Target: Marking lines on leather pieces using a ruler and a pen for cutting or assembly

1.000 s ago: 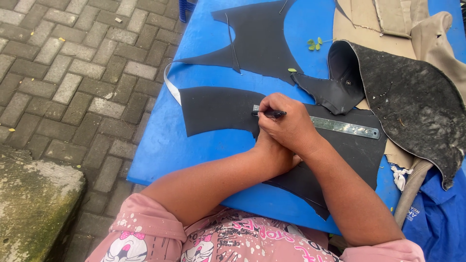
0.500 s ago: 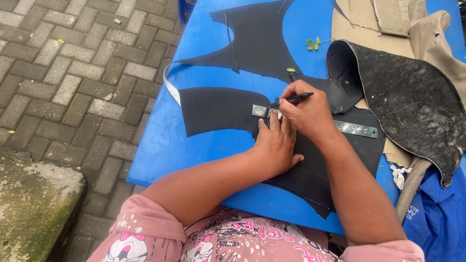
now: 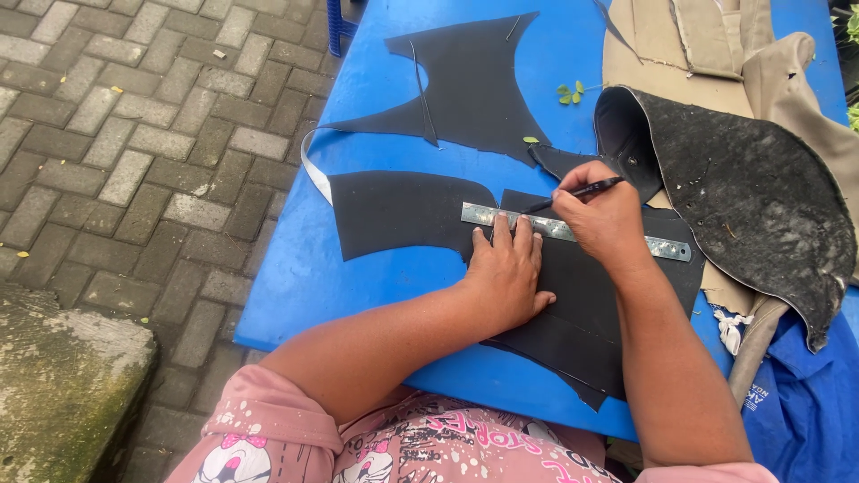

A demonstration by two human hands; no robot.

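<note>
A metal ruler [image 3: 488,216] lies across a black sheet piece [image 3: 394,210] on the blue table [image 3: 304,277]. My left hand [image 3: 508,270] lies flat, fingers spread, pressing the ruler and the sheet down. My right hand [image 3: 604,219] grips a black pen [image 3: 573,193] with its tip at the ruler's upper edge, to the right of my left fingers. A second black cut piece [image 3: 474,80] lies farther back on the table.
A worn, curved black seat cover [image 3: 752,188] rests at the right over beige fabric [image 3: 653,45]. Blue cloth [image 3: 805,402] hangs at the lower right. Small green leaves [image 3: 566,91] lie on the table. Brick paving [image 3: 134,134] and a mossy concrete block [image 3: 63,385] are at the left.
My right hand slid the pen rightward along the ruler, from its left end toward the middle. My left hand, hidden before, now shows flat on the ruler.
</note>
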